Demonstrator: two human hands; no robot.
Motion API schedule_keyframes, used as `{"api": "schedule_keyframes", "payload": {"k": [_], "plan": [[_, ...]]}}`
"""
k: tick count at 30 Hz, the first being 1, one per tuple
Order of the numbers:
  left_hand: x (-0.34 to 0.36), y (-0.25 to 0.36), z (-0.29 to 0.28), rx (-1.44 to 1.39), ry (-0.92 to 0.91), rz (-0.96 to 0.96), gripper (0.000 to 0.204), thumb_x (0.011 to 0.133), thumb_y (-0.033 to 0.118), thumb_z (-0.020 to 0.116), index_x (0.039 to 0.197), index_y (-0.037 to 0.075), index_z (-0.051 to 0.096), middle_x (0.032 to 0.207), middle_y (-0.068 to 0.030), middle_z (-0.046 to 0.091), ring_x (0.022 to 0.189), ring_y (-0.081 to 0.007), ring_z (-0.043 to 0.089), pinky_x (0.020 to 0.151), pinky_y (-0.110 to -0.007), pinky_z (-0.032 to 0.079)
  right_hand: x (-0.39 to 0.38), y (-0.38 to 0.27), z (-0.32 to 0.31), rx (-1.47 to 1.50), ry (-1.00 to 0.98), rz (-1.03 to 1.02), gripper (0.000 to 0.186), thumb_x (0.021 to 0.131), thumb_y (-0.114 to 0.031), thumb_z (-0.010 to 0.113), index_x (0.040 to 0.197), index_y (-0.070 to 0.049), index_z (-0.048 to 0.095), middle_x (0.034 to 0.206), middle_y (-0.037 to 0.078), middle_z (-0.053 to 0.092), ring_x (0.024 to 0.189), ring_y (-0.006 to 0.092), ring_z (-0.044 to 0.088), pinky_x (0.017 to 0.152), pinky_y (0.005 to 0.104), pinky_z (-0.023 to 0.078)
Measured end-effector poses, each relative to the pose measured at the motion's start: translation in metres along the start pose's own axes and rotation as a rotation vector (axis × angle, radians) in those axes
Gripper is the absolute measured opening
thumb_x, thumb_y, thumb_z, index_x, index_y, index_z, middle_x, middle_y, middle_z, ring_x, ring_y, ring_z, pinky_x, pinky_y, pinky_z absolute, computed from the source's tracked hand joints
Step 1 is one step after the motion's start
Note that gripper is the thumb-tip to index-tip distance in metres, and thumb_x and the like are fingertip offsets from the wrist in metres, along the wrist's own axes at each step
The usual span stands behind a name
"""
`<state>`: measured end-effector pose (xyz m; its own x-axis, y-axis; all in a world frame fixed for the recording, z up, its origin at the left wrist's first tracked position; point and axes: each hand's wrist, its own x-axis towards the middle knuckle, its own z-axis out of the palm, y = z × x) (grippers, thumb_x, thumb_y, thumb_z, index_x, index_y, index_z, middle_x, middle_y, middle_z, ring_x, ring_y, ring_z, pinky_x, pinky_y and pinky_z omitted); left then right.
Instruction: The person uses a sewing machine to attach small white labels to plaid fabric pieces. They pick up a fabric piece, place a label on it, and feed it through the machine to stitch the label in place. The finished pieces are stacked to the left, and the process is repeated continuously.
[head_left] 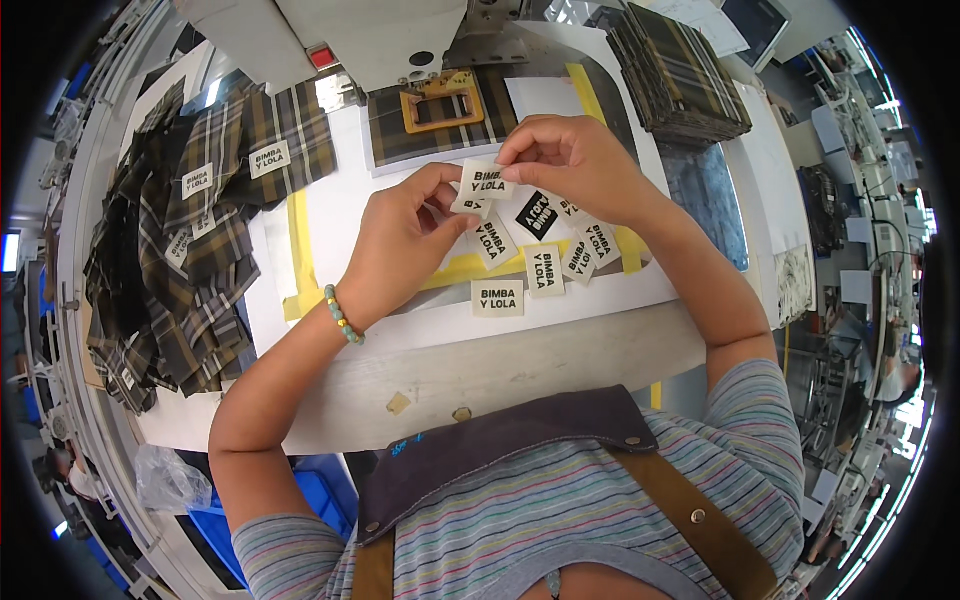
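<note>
- Pinching one small cream label [487, 180] between them, the left hand [405, 240] and right hand [575, 165] meet above the surface [560, 350], fingers closed on the label's left and top edges.
- More cream labels [545, 268] and one black label [536, 214] lie scattered just below the hands.
- Plaid fabric pieces [190, 250] are heaped at the left; a neat plaid stack [685, 75] sits far right.
- A beaded bracelet [343, 316] circles the left wrist.

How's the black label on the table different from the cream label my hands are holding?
The black label is dark with light lettering; the cream label is pale with dark lettering. The black one lies tilted among loose labels on the table; the cream one is pinched between left hand and right hand. Both are small fabric rectangles.
</note>
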<state>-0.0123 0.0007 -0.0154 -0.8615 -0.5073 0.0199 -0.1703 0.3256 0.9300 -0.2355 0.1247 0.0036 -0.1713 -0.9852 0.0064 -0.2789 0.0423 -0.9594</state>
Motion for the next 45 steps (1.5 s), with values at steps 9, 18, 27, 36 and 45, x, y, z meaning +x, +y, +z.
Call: {"api": "schedule_keyframes", "payload": {"k": [9,18,27,36,45], "plan": [[0.005,0.008,-0.004,0.354,0.001,0.323,0.051,0.088,0.011,0.087,0.135,0.005,0.069,0.102,-0.0072,0.070,0.090,-0.0182,0.066,0.076,-0.031,0.055,0.049,0.001,-0.049,-0.302,0.165,0.069,0.026,0.096,-0.007,0.074,0.120,0.003,0.078,0.103,0.009,0.081,0.092,0.0115,0.074,0.088,0.0280,0.059],[0.026,-0.015,-0.037,0.882,0.124,0.620,0.046,0.088,0.014,0.083,0.130,-0.001,0.069,0.132,-0.0124,0.071,0.123,-0.0331,0.064,0.104,-0.043,0.056,0.126,0.017,-0.023,-0.604,0.034,-0.053,0.020,0.090,-0.014,0.077,0.107,-0.008,0.085,0.097,0.012,0.083,0.092,0.0213,0.077,0.088,0.0345,0.058],[0.043,-0.025,-0.035,0.932,0.098,0.568,0.051,0.097,0.024,0.076,0.139,-0.002,0.064,0.147,-0.0155,0.065,0.135,-0.0382,0.057,0.115,-0.047,0.049,0.128,0.023,-0.019,-0.646,0.017,-0.322,0.017,0.088,-0.011,0.073,0.098,-0.004,0.084,0.096,0.014,0.079,0.087,0.0314,0.076,0.083,0.0402,0.060],[0.050,-0.042,-0.038,0.875,0.099,0.463,0.053,0.098,0.027,0.075,0.141,-0.002,0.063,0.152,-0.0155,0.060,0.147,-0.0392,0.048,0.124,-0.047,0.041,0.101,0.024,-0.025,-0.846,0.031,-0.460,0.024,0.093,-0.004,0.071,0.115,-0.005,0.081,0.127,0.009,0.075,0.117,0.0311,0.069,0.096,0.0404,0.057],[0.056,-0.039,-0.042,0.834,0.075,0.500,0.053,0.094,0.026,0.080,0.136,-0.002,0.063,0.150,-0.0165,0.059,0.145,-0.0391,0.049,0.123,-0.048,0.041,0.076,0.039,-0.027,-1.116,-0.026,-0.736,0.035,0.091,0.000,0.065,0.124,-0.004,0.074,0.131,0.009,0.074,0.126,0.0307,0.066,0.106,0.0416,0.056]]}}
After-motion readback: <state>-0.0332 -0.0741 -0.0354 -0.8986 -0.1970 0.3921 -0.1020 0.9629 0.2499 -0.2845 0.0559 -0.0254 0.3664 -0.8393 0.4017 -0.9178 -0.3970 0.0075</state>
